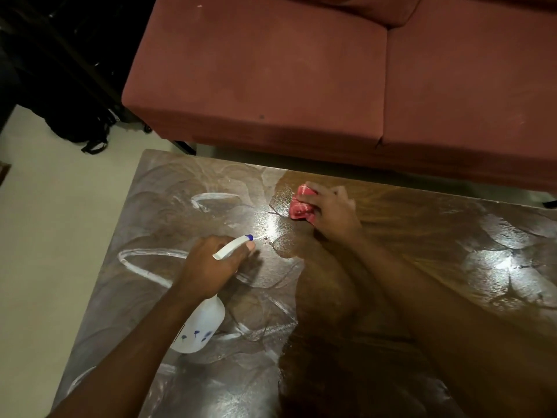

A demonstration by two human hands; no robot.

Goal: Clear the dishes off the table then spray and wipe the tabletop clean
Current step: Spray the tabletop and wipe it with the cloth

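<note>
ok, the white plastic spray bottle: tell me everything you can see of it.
The white translucent plastic spray bottle has a rounded body with small blue markings, a white trigger head and a blue nozzle tip. It is tilted, nozzle forward and low over the streaky brown wooden tabletop. The left hand grips its neck. Whether its base touches the table cannot be told.

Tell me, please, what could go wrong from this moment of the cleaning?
1. The left hand aims the spray bottle toward the right hand, which grips the cloth close ahead of the nozzle; spray may wet that hand.
2. The sofa stands just past the far edge of the table; mist might reach it.
3. White streaks on the left part may dry before being wiped.
</note>
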